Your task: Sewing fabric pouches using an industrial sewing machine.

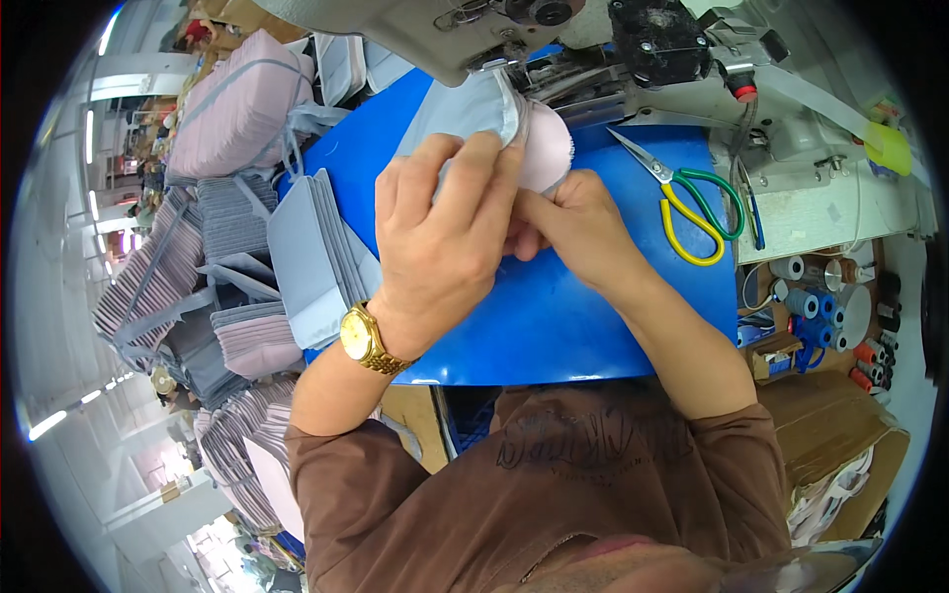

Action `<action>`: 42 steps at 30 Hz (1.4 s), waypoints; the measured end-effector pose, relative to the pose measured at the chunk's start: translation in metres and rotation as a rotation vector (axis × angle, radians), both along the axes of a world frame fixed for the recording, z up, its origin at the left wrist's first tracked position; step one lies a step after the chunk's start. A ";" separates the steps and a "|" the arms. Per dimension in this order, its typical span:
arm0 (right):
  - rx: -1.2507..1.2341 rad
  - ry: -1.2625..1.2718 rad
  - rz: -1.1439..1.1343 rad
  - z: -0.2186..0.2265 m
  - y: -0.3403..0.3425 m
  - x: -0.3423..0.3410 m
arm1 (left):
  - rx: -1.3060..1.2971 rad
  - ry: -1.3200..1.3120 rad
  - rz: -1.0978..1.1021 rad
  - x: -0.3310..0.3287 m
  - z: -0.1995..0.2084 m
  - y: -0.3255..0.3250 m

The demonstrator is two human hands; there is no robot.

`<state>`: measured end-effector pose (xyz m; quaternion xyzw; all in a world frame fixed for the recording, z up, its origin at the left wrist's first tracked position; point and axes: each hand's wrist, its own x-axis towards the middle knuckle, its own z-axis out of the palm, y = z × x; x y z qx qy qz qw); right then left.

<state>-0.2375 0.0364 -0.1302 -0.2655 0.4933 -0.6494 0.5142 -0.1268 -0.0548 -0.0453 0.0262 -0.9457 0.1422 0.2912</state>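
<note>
A grey fabric piece (457, 111) with a rounded pink part (549, 148) lies under the head of a sewing machine (400, 35). My left hand (440, 232), a gold watch on its wrist, presses bent fingers onto the grey fabric and grips its edge. Close beside it, my right hand (585, 225) pinches the lower edge of the pink part between thumb and fingers. Some of its fingertips are hidden behind the fabric and the left hand. The needle area is partly covered by the fabric.
Scissors with green and yellow handles (697, 212) lie on the blue tabletop (593, 336), right of my hands. At left are grey folded pieces (314, 247) and tied pink bundles (237, 109). Thread spools (820, 306) and a cardboard box (840, 425) stand at right.
</note>
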 end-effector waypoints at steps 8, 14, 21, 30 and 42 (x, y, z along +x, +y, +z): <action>-0.051 0.478 -0.167 0.002 -0.009 -0.001 | 0.179 -0.135 0.023 -0.002 0.000 0.001; -0.068 0.635 -0.159 -0.001 -0.014 -0.006 | 0.242 -0.002 0.028 -0.008 -0.014 0.004; -0.076 0.673 -0.245 0.000 -0.029 -0.015 | 0.233 0.083 0.091 -0.029 -0.024 -0.008; -0.110 0.530 -0.260 -0.010 -0.024 -0.018 | 0.364 0.231 0.184 -0.046 -0.026 0.006; -0.117 0.433 -0.135 0.005 -0.012 -0.037 | 0.542 0.206 0.154 -0.044 -0.014 0.008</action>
